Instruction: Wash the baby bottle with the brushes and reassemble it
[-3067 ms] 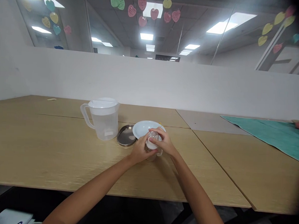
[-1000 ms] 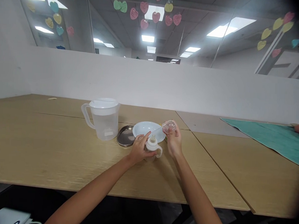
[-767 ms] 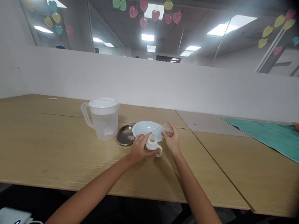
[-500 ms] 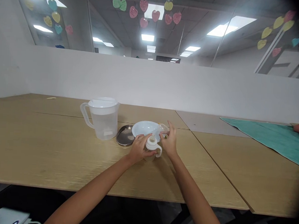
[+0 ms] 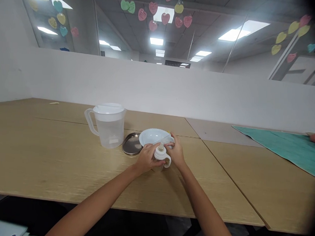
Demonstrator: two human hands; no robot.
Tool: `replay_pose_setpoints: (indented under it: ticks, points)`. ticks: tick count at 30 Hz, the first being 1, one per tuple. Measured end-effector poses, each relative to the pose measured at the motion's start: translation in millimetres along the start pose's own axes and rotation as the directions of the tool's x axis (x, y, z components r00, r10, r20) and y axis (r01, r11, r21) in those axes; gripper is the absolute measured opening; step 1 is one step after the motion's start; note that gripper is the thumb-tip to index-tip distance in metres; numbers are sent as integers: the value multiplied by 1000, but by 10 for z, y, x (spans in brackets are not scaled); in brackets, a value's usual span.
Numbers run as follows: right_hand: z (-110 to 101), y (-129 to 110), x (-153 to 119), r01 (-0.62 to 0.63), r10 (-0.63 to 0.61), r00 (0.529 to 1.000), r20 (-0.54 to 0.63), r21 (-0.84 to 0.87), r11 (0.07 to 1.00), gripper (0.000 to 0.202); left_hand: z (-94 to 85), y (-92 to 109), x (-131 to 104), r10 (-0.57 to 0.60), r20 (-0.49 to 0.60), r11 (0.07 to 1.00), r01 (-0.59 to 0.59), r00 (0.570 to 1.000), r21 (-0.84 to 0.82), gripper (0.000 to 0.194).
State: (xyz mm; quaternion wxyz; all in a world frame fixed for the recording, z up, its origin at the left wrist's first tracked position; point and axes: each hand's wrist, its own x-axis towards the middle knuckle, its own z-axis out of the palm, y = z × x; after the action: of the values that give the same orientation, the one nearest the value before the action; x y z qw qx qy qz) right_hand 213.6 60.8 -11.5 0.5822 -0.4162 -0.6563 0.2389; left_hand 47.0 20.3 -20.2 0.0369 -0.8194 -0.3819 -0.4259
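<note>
Head view: two hands (image 5: 146,158) (image 5: 176,153), one bottle (image 5: 160,153).

Just beyond the small clear bottle with a white collar and curved handle (image 5: 160,154), the shallow round white bowl (image 5: 149,134) blocks the way forward, while the round grey metal dish (image 5: 132,144) and tall translucent plastic pitcher (image 5: 110,131) bar the far left. The pale wooden tabletop (image 5: 212,179) gives passage rightward from the right hand (image 5: 174,149) to the teal cloth (image 5: 281,146), and between the forearms (image 5: 112,185).
</note>
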Motion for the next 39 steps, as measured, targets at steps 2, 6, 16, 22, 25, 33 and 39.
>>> replay_pose_setpoints:
  ticks: [2, 6, 16, 22, 25, 33, 39]
  points:
    - [-2, 11, 0, -35, 34, 999, 26, 28, 999, 55, -1, 2, 0, 0, 7, 1000, 0, 1000, 2, 73]
    - [-36, -8, 1, -95, 94, 995, 18, 44, 995, 43, -4, -1, -2, 6, 15, 1000, -6, 1000, 13, 72]
    - [-25, -356, -112, 69, -115, 951, 287, 165, 984, 34, -26, 142, 13, -37, -39, 999, 39, 999, 34, 60]
    - [-8, -367, -116, 13, -59, 939, 340, 137, 990, 35, -4, 158, 27, -72, -30, 997, 72, 997, 0, 80]
    - [-62, -377, -87, -72, -3, 919, 393, 174, 982, 38, -3, 127, 21, -72, -20, 997, 72, 997, -19, 80]
    - [-216, -414, -44, -214, -33, 808, 589, 345, 914, 50, -23, 112, -1, -44, -11, 998, 44, 999, -33, 80]
    - [-251, -314, 18, -215, -12, 877, 480, 415, 884, 48, -47, 123, -2, -85, -29, 995, 83, 996, -51, 88]
